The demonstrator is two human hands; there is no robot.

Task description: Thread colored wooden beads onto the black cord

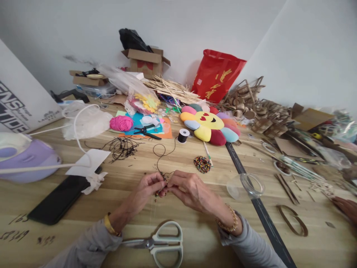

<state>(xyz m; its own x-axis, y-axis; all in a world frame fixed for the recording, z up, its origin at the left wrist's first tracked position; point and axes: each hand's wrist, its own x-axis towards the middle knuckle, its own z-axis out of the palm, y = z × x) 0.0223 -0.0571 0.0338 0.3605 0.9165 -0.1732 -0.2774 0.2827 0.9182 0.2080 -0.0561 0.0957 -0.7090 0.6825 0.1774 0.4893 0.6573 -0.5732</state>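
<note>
My left hand (147,188) and my right hand (188,190) meet over the wooden table (134,212), fingertips pinched together on a beaded black thread (163,178). The thread (160,152) loops away to a black spool (183,135). A small pile of coloured beads (202,164) lies just beyond my right hand. Pale-handled scissors (164,243) lie between my forearms. Both wrists wear gold bracelets.
A black phone (60,199) and white paper lie at left, beside a purple device (28,160). A clear jar (247,186) lies on its side at right. Behind are a flower cushion (208,124), red bag (216,76), boxes and wooden pieces. Another person's hand (346,208) shows far right.
</note>
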